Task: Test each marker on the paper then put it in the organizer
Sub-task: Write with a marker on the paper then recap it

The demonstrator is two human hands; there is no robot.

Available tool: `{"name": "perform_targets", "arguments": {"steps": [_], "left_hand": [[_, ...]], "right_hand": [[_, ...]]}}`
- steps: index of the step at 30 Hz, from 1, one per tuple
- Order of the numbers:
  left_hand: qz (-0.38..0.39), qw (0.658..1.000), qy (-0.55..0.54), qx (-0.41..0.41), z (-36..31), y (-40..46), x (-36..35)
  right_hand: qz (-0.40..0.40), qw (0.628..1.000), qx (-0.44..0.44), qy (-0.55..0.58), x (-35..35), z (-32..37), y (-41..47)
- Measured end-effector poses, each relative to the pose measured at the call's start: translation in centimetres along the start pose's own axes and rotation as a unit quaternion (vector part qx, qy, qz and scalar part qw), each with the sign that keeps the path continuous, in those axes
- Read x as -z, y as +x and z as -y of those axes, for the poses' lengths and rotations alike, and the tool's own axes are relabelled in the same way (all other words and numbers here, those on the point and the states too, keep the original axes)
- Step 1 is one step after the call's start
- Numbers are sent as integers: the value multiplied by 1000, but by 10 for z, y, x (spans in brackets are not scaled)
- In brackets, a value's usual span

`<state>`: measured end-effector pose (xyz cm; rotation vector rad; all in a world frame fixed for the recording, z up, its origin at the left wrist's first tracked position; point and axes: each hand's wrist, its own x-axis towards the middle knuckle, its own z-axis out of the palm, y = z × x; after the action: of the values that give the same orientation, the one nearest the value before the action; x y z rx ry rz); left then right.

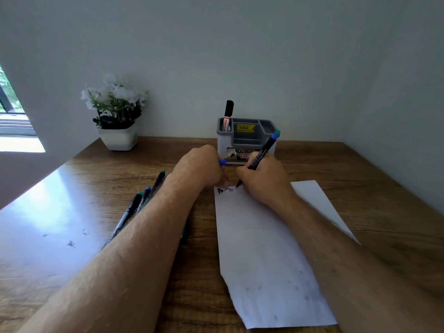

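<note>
A marker [262, 151] is gripped in the right hand [262, 179] with its tip on the paper [271, 248] just before the organizer [247, 138], while its blue cap [222, 162] is pinched in the left hand [201, 167], kept ready for recapping.

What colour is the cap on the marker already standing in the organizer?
Black. The marker stands in the left rear slot of the grey organizer, clearest in the head view.

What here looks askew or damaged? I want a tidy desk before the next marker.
The paper lies skewed on the table, and its near edge looks unevenly cut. The organizer has a torn front label. Otherwise nothing spilled.
</note>
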<state>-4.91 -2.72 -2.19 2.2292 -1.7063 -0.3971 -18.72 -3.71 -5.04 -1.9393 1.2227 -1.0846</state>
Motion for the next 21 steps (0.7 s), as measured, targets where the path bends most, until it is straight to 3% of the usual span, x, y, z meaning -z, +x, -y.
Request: {"name": "perform_targets", "arguments": {"steps": [4, 9, 13, 16, 21], "left_hand": [[-24, 999, -35, -19, 3, -1, 3], [-125, 979, -130, -99, -2, -9, 7], [-133, 971, -152, -130, -5, -9, 6], [-130, 970, -150, -137, -3, -7, 3], [-121, 974, -134, -137, -5, -8, 2]], "right_hand": [[-55, 996, -23, 71, 5, 1, 3], [-99, 957, -26, 270, 20, 12, 5], [-96, 928, -21, 358, 22, 15, 5], [-85, 914, -7, 396, 22, 16, 5], [-71, 921, 3, 383, 20, 16, 5]]}}
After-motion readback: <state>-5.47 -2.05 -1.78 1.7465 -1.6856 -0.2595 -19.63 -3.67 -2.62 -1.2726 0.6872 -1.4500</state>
